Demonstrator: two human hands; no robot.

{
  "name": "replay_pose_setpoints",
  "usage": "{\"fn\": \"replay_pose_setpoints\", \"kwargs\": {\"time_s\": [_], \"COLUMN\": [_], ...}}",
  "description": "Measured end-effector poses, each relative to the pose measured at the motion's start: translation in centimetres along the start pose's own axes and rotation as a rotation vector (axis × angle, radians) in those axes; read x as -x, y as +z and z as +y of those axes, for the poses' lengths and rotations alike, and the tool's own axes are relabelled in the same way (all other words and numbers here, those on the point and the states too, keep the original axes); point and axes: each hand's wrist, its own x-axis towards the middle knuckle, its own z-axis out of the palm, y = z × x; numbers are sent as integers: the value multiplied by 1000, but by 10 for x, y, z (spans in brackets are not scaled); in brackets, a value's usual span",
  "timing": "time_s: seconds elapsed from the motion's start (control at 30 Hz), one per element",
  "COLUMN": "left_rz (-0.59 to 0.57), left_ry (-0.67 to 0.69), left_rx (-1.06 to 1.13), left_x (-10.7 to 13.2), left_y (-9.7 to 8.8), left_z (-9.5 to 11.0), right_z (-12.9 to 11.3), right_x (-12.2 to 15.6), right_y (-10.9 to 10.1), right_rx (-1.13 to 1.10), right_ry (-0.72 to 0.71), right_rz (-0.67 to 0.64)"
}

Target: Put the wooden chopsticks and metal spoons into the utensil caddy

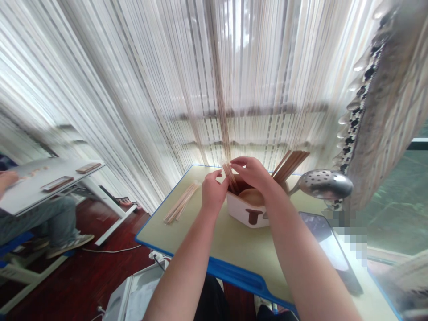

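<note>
A white utensil holder (245, 216) with a brown mark on its front stands on the table before me. My left hand (215, 189) is closed at the holder's left rim, its thumb and fingers on a few thin wooden chopsticks (230, 177) that reach down inside. From the right, my right hand (251, 173) pinches near the top of the same chopsticks. Dark brown chopsticks (291, 164) and a metal slotted spoon (326, 183) stick out on the holder's right side. A round wooden piece (253, 197) shows inside; its lower part is hidden.
Light chopsticks (181, 203) lie in a loose bundle on the table (190, 236), left of the holder. A dark-screened tablet (329, 247) lies at the right. Sheer curtains (200, 89) hang behind. At far left a person sits at another desk (30, 187).
</note>
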Motion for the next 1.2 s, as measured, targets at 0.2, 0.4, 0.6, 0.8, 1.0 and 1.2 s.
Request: {"fn": "replay_pose_setpoints", "kwargs": {"time_s": [0.2, 0.4, 0.6, 0.8, 1.0, 1.2], "left_rz": [160, 159, 61, -67, 5, 52], "left_ry": [-11, -149, -181, -199, -158, -140], "left_rx": [-190, -569, -691, -740, -642, -509], "left_x": [11, 42, 64, 63, 65, 66], "left_y": [-34, -81, -103, -100, -100, -105], "left_z": [-50, -125, -151, -153, -158, -157], "right_z": [-44, -80, -66, -38, -21, -22], "right_x": [18, 47, 66, 75, 77, 75], "right_y": [-3, 76, 199, 255, 251, 245], "right_rx": [38, -82, -104, -119, -263, -485], "right_ry": [-149, -256, 13, 191, 248, 386], "right_rz": [194, -3, -224, -48, -10, -62]}}
